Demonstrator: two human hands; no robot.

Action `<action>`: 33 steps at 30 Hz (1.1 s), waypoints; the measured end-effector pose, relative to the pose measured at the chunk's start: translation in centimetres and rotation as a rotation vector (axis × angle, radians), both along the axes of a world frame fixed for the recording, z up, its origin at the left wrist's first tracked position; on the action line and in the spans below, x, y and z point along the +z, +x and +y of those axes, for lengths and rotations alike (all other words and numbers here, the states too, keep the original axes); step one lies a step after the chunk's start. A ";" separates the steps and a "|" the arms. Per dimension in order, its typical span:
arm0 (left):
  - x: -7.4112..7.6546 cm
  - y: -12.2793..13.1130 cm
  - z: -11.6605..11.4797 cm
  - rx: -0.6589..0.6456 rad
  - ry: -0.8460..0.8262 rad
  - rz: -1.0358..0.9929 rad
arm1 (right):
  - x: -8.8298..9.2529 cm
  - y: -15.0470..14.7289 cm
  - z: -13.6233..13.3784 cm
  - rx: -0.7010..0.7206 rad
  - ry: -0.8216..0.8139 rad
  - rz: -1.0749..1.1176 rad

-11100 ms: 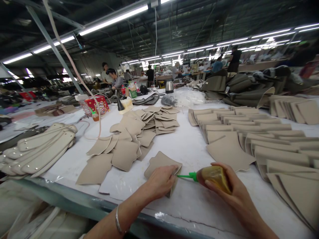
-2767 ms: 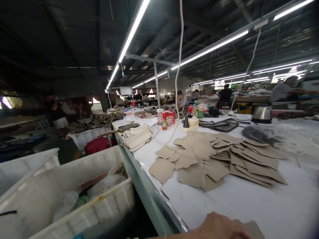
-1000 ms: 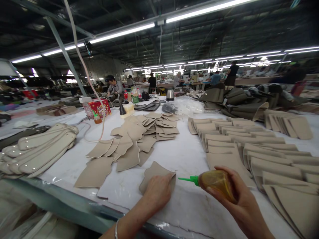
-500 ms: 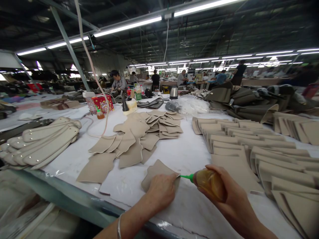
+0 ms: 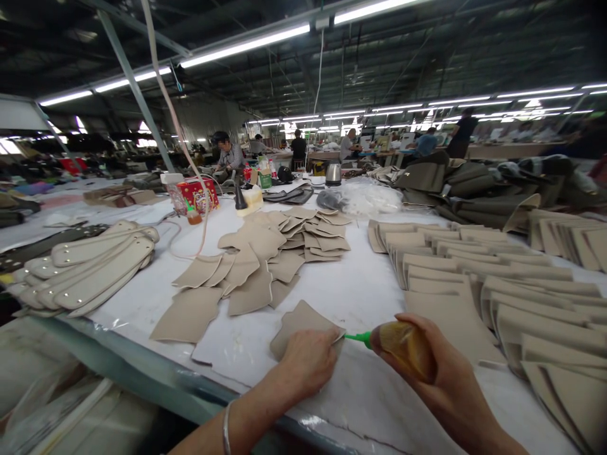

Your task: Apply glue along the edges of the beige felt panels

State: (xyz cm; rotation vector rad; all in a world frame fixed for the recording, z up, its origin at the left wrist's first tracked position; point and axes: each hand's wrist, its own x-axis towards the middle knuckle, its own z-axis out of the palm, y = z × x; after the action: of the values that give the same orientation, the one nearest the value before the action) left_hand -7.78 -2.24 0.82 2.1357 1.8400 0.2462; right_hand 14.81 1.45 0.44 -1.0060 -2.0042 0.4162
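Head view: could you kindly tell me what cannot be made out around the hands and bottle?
Squeeze bottle: head view, right hand wraps it; label and fill level hidden.
Green nozzle tip: head view, too small to tell whether it touches the beige piece.
Left hand grip: head view, its back hides the fingertips; pinching or pressing unclear.
Stacked panels: head view, cut by right edge.

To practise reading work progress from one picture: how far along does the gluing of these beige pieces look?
Probably done: the fanned pieces mid-table, though no glue shows on them. In hand: the left hand holds one beige piece at its edge; the right hand aims the glue bottle, green nozzle first, at it. Probably left: the overlapped rows on the right.
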 end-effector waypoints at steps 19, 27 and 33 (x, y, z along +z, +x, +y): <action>0.1 -0.1 0.0 -0.027 -0.035 0.004 | -0.9 0.5 -0.1 -0.090 -0.260 0.099; -0.2 -0.4 0.2 -0.016 -0.059 -0.053 | -1.3 1.0 -0.2 -0.001 -0.348 0.131; -0.7 -0.7 0.3 -0.039 -0.036 -0.116 | -1.0 0.7 -0.7 -0.031 -0.362 0.194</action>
State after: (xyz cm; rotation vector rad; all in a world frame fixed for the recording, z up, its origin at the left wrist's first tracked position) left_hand -8.52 -1.90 0.11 2.0847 1.7236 0.3190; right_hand 15.50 0.75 -0.55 -1.1647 -1.7722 0.8492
